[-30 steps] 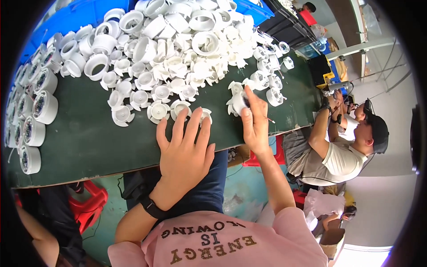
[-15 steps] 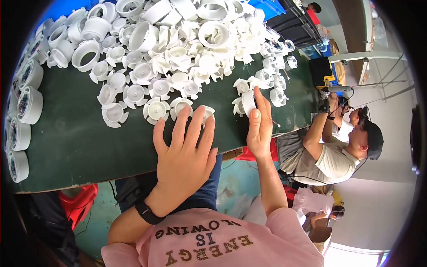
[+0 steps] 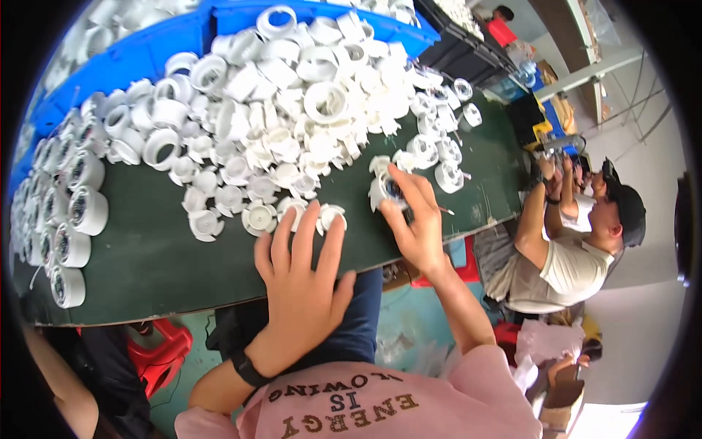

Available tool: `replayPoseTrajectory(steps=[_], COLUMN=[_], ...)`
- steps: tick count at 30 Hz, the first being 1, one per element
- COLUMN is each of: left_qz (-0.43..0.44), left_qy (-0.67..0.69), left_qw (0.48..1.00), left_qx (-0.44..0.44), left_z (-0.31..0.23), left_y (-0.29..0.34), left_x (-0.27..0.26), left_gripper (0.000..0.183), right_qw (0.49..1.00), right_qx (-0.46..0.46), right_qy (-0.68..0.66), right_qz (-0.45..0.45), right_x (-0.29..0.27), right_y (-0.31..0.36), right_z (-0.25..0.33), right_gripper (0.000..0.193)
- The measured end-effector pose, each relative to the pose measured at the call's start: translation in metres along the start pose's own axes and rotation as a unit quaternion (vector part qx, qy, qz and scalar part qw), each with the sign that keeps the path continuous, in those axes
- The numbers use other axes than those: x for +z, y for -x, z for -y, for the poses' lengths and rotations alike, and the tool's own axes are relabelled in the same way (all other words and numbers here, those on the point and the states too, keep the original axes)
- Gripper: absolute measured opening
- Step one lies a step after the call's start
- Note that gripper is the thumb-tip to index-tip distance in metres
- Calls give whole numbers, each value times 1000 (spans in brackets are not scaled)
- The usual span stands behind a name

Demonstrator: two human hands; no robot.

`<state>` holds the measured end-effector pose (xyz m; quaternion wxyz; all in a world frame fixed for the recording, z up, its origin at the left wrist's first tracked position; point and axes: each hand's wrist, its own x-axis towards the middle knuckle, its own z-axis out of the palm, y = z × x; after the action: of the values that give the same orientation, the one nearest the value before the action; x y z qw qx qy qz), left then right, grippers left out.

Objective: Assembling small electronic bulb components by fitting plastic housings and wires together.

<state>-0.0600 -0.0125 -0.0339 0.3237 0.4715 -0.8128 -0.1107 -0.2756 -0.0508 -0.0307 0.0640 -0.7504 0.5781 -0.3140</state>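
My left hand (image 3: 301, 274) lies palm down with its fingers spread, a black band round the wrist. Its fingertips reach the nearest white fan wheels (image 3: 259, 218) and partly cover some of them. To the right, my right hand (image 3: 420, 227) has thumb and fingers closed round a white round fan housing (image 3: 379, 192) with a dark centre. The housing is tilted on the green table, and my fingers hide part of it. Beyond it sit other white round housings (image 3: 448, 176), with a thin wire near my right hand.
A large heap of white rings (image 3: 325, 101) and fan wheels fills the table's far middle. Blue bins (image 3: 139, 60) and a black crate (image 3: 475, 55) stand behind. Stacked round units (image 3: 68, 285) line the left. A co-worker (image 3: 563, 271) sits at right; another person's forearm (image 3: 66, 380) shows lower left.
My right hand has tipped the fan housing so its dark centre now shows more. The view has shifted, bringing in the blue bins and a forearm at lower left. My left hand stays spread.
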Motion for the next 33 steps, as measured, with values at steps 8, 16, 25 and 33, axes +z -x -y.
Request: replayPoseTrajectory(steps=[8, 16, 25, 33], left_qz=[-39, -16, -38, -145], left_qy=[248, 611, 675, 717], left_qw=[967, 733, 652, 608], left_qx=[-38, -299, -344, -309], left_z=[-1, 18, 27, 5], left_y=[-8, 15, 15, -5], left_x=[-33, -50, -56, -32], left_gripper=[71, 44, 51, 66], right_qw=[956, 964, 957, 975], right_qx=[-64, -205, -232, -105], right_qy=[-213, 160, 146, -137], right_qz=[192, 50, 96, 140], right_x=[-31, 3, -12, -9], right_y=[-8, -123, -126, -13], right_z=[105, 18, 20, 108], right_gripper=[61, 29, 14, 64])
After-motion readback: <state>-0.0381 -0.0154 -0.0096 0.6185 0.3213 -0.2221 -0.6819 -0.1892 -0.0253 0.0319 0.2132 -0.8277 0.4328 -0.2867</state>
